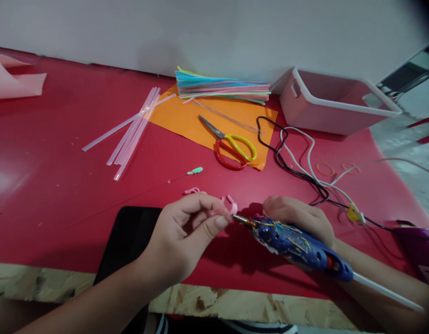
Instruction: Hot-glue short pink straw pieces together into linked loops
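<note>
Between thumb and forefinger, my left hand pinches a small bent pink pipe-cleaner piece. My right hand is wrapped around a blue glue gun streaked with dried glue. The metal nozzle meets the pink piece close to my left fingertips. Out of the gun's rear end sticks a long white glue stick. Another pink curl lies just behind my left hand. Farther back rests a thin stem with a green fuzzy tip.
Scissors lie on orange paper beside bundled pipe cleaners. Clear glue sticks are at left. A white bin stands at back right, cables before it. A black phone sits under my left forearm.
</note>
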`<act>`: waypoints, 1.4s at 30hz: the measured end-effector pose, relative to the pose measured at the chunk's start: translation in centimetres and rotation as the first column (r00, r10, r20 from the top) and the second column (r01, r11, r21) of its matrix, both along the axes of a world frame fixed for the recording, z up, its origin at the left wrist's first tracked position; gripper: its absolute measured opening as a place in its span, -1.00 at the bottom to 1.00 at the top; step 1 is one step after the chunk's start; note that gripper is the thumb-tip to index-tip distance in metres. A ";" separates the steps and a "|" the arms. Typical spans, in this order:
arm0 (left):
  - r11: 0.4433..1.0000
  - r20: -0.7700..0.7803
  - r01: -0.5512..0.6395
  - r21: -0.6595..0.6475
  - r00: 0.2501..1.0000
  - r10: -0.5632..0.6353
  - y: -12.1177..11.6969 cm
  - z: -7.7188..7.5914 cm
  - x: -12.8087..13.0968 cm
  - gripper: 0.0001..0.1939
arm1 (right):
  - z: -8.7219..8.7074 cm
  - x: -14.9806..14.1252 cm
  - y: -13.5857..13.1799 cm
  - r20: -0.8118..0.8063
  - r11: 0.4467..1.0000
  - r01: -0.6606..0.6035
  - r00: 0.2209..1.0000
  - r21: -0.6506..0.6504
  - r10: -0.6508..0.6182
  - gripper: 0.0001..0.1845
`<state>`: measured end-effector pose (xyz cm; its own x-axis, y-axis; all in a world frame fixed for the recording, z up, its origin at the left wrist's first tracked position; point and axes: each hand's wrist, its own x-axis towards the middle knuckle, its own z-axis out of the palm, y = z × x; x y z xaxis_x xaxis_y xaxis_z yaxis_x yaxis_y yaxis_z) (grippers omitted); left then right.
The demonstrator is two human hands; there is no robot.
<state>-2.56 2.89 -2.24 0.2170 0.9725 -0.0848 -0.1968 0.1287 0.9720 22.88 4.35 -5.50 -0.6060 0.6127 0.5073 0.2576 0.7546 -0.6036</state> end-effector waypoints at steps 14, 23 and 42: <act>0.993 -0.094 -0.074 0.086 0.992 0.083 -0.1 -1.2 0.0 -0.90 | -0.4 -0.1 -0.2 -0.084 0.993 0.111 0.990 -0.032 -0.113 -0.87; 0.989 -0.035 -0.054 0.135 0.998 0.059 0.2 -0.9 0.1 -0.83 | -0.4 0.2 -0.1 -0.009 0.993 0.036 0.999 -0.109 -0.037 -0.94; 1.000 0.091 0.003 -0.022 0.996 -0.001 0.3 -0.7 0.1 -0.82 | -0.3 0.2 0.0 0.014 0.996 0.067 0.998 -0.063 -0.066 -0.88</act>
